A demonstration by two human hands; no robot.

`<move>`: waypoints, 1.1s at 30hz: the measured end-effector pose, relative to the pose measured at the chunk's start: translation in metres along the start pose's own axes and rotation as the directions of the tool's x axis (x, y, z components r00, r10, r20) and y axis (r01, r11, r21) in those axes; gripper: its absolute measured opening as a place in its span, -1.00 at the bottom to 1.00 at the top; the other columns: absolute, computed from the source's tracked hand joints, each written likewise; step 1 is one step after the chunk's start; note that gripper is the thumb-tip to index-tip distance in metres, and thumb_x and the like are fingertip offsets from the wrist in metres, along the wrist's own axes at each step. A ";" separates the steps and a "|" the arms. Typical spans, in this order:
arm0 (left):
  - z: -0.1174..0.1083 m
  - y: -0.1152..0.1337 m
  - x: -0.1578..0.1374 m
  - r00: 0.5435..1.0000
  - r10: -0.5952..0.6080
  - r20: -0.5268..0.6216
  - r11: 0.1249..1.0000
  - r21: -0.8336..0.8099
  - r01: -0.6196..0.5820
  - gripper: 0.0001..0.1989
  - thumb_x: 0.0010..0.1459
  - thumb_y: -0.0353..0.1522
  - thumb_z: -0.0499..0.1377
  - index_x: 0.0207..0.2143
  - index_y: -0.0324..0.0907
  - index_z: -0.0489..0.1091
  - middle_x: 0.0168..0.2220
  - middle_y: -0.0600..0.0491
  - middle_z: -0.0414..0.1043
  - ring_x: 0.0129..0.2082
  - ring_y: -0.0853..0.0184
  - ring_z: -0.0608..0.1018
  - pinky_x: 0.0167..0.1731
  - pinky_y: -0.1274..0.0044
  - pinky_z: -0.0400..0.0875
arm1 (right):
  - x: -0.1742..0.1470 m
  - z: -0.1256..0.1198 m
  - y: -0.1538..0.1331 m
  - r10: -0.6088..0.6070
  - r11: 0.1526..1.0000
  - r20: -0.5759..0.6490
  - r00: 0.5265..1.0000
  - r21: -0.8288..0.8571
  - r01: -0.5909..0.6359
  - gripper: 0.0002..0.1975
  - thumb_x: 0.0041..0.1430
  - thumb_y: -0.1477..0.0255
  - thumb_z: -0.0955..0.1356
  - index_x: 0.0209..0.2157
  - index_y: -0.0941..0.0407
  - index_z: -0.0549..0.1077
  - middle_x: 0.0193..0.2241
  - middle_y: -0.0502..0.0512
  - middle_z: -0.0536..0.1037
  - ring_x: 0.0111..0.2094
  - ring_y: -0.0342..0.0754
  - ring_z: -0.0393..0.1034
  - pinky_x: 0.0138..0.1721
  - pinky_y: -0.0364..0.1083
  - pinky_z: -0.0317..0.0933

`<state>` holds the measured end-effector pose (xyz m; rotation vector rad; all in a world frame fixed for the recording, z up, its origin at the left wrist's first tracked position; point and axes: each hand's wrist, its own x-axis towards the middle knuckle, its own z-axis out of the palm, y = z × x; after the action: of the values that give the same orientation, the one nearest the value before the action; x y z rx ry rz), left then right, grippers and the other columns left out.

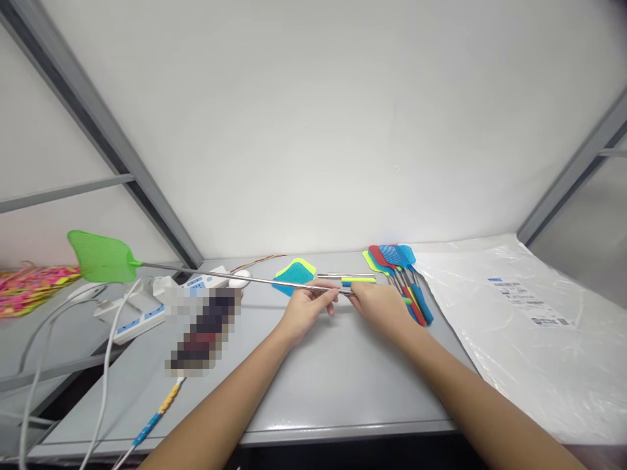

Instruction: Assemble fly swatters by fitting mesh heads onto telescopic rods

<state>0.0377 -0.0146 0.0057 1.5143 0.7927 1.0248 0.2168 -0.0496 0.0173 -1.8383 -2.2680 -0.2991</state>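
My two hands hold a fly swatter with a green mesh head (104,258) and a long, thin metal rod. It stretches far to the left above the table. My left hand (306,310) pinches the rod near its right end. Close beside it, my right hand (379,303) is wrapped round the handle end, and a green tip shows past the fist. Behind my hands lie two more swatters, one teal (294,274) and one yellow (306,264), with their rods and handles pointing right. A pile of short swatters (399,258) in blue, red and yellow lies just beyond my right hand.
White plastic wrapping (514,352) with a printed label covers the right side. On the left are a power strip (142,323) with white cables, a blurred-out object (206,333) and pink-yellow items (34,287). Grey metal shelf posts (98,117) frame the table.
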 end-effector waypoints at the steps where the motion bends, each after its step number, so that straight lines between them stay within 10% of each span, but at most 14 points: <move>1: 0.002 -0.001 0.000 1.000 -0.001 0.007 1.000 0.003 0.001 -0.79 0.09 -0.25 0.23 -0.28 -0.20 0.46 -0.45 0.11 0.41 -0.58 0.48 0.44 -0.47 0.57 0.30 | -0.001 0.000 -0.002 -0.001 1.000 0.018 1.000 0.000 0.001 -0.71 0.31 0.31 0.15 -0.32 0.12 0.41 -0.41 0.09 0.57 -0.45 -0.06 0.43 -0.54 -0.12 -0.21; 15: 0.001 0.002 0.002 1.000 0.010 -0.016 0.998 -0.056 -0.011 -0.79 0.06 -0.25 0.25 -0.31 -0.22 0.47 -0.48 0.10 0.42 -0.60 0.48 0.40 -0.49 0.56 0.30 | -0.001 -0.015 0.003 -0.081 0.996 -0.034 0.996 0.022 0.082 -0.70 0.29 0.29 0.18 -0.41 0.11 0.41 -0.41 0.08 0.55 -0.36 -0.05 0.42 -0.40 -0.14 0.01; 33: -0.004 -0.004 0.004 1.000 -0.013 -0.015 0.999 -0.049 0.013 -0.76 0.04 -0.23 0.27 -0.31 -0.23 0.47 -0.49 0.08 0.42 -0.59 0.47 0.39 -0.49 0.56 0.29 | 0.000 -0.018 0.010 0.056 0.998 0.254 0.966 -0.041 -0.047 -0.72 0.27 0.32 0.16 -0.33 0.09 0.45 -0.43 0.10 0.54 -0.42 -0.05 0.44 -0.45 -0.17 0.06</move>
<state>0.0360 -0.0085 0.0025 1.4592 0.7816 1.0402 0.2271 -0.0528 0.0345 -2.0554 -2.3863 -0.0981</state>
